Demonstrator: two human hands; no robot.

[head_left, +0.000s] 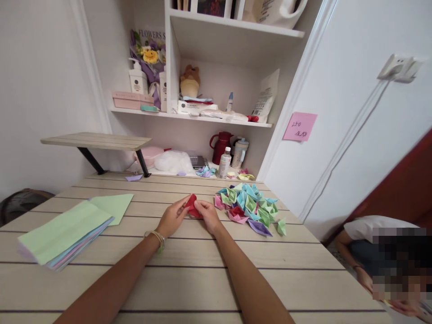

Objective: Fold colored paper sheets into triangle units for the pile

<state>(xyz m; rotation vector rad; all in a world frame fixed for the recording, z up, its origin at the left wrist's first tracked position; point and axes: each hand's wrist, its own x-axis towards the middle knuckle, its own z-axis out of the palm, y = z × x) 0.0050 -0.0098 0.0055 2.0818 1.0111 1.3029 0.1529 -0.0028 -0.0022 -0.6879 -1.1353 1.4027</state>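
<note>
A small piece of folded red paper [192, 206] is held between both hands above the middle of the table. My left hand [173, 218] pinches its left side, with a bracelet on the wrist. On the right side, the thumb and fingers of my right hand [208, 215] grip it. Parts of the paper are hidden behind the fingers. To the right lies a pile of folded paper boats [250, 203] in green, blue, pink, red and purple. A stack of coloured paper sheets [64, 229], green on top, lies to the left.
A slatted table [189, 288] fills the foreground, with a small raised shelf [97, 140] at its back left. A clear bottle [224, 163], a red jug [222, 147] and a tumbler [240, 153] stand at the back. Another person [362, 245] is at the lower right.
</note>
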